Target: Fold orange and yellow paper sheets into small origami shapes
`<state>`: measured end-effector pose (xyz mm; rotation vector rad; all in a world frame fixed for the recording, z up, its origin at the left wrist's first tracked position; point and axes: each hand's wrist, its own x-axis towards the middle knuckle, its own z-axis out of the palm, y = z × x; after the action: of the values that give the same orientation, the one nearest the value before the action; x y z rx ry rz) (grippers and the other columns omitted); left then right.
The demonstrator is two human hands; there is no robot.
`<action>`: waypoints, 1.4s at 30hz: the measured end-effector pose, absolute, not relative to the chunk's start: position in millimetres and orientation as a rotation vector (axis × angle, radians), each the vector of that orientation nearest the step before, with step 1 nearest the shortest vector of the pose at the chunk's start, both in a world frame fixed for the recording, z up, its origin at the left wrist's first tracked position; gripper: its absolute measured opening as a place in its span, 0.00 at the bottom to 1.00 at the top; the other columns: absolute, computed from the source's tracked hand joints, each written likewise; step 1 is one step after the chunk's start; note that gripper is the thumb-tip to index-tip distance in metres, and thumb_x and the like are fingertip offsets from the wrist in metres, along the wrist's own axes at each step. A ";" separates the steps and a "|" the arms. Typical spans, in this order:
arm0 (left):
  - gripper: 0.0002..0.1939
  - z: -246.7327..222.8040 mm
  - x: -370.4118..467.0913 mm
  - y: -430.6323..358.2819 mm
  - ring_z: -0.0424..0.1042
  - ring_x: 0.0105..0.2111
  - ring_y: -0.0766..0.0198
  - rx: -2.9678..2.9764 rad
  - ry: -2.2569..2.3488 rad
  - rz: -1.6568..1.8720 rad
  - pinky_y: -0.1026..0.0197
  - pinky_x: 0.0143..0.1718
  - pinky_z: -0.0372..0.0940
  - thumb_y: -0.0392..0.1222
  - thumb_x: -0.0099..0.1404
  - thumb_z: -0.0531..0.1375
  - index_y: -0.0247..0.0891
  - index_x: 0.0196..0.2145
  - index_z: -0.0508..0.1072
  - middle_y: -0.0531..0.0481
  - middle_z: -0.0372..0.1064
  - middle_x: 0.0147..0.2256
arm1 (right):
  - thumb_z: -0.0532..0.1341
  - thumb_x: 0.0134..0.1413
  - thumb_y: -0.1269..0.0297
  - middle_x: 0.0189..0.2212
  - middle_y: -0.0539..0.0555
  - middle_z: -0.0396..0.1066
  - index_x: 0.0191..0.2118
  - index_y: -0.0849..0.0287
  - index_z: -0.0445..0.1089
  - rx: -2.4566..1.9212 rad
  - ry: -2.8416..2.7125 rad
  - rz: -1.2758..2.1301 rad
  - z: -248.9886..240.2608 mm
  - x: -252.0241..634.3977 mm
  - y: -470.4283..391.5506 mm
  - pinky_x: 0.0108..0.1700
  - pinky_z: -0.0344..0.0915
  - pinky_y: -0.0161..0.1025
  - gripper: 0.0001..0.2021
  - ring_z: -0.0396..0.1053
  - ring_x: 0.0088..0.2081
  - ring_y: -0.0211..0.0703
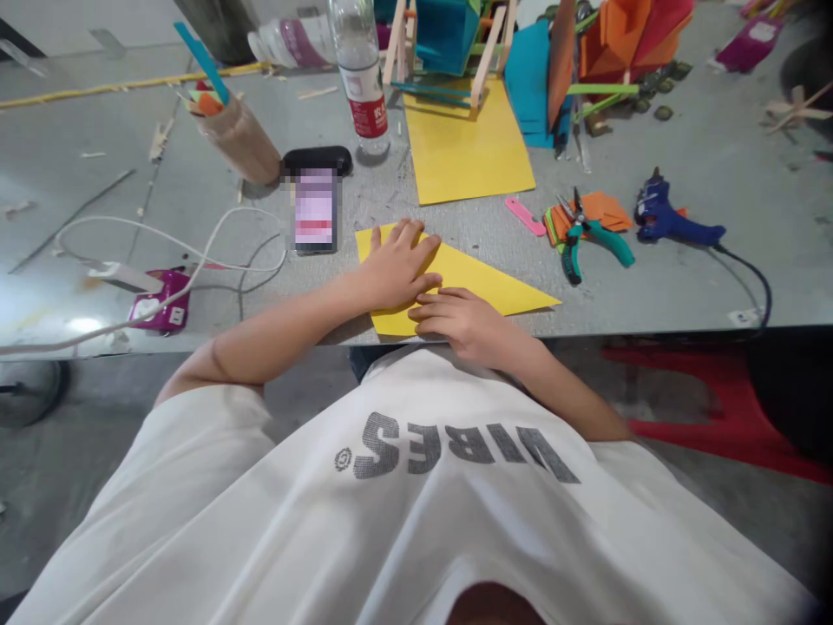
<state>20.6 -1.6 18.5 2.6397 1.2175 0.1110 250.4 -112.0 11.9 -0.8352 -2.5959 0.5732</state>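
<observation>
A folded sheet of yellow paper (485, 279) lies at the table's near edge, its long point aimed right. My left hand (398, 267) rests flat on the paper's left part with fingers spread. Just right of it and nearer to me, my right hand (465, 325) lies on the paper's lower edge, fingers stretched out to the left. The two hands nearly meet at the left thumb and right fingertips. Neither hand grips anything. Parts of the paper under both hands are hidden.
Beyond the paper are a yellow sheet (472, 161), a bottle (364, 95) and a phone (315, 208). To the right lie a pink cutter (526, 215), pliers (576, 230) on orange paper pieces and a blue glue gun (677, 217). A white cable (156, 223) runs across the left.
</observation>
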 end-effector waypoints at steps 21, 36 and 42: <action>0.52 -7.0 20.4 15.1 0.40 0.96 0.25 2.588 1.180 0.180 0.21 0.95 0.37 0.78 0.86 0.59 0.48 0.94 0.58 0.34 0.44 0.95 | 0.61 0.91 0.56 0.75 0.57 0.87 0.65 0.49 0.91 -1.212 -2.380 0.363 4.9 296.3 -127.9 0.81 0.73 0.67 0.19 0.78 0.81 0.68; 0.55 -9.9 19.6 15.4 0.42 0.96 0.24 2.599 1.151 0.197 0.22 0.94 0.36 0.81 0.86 0.59 0.45 0.94 0.58 0.30 0.45 0.95 | 0.65 0.90 0.57 0.72 0.56 0.89 0.63 0.48 0.93 -1.185 -2.371 0.298 -1.7 297.7 -126.6 0.77 0.76 0.66 0.17 0.81 0.79 0.67; 0.54 -7.6 20.5 16.5 0.40 0.96 0.27 2.641 1.080 0.137 0.26 0.96 0.38 0.74 0.90 0.58 0.35 0.94 0.55 0.25 0.41 0.95 | 0.63 0.90 0.57 0.73 0.57 0.88 0.64 0.48 0.93 -1.239 -2.383 0.338 3.7 293.5 -129.3 0.79 0.73 0.67 0.18 0.80 0.80 0.68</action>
<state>20.5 16.5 -7.6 2.6413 1.0797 0.1372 293.5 -129.3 3.7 -1.2393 -2.3825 0.3375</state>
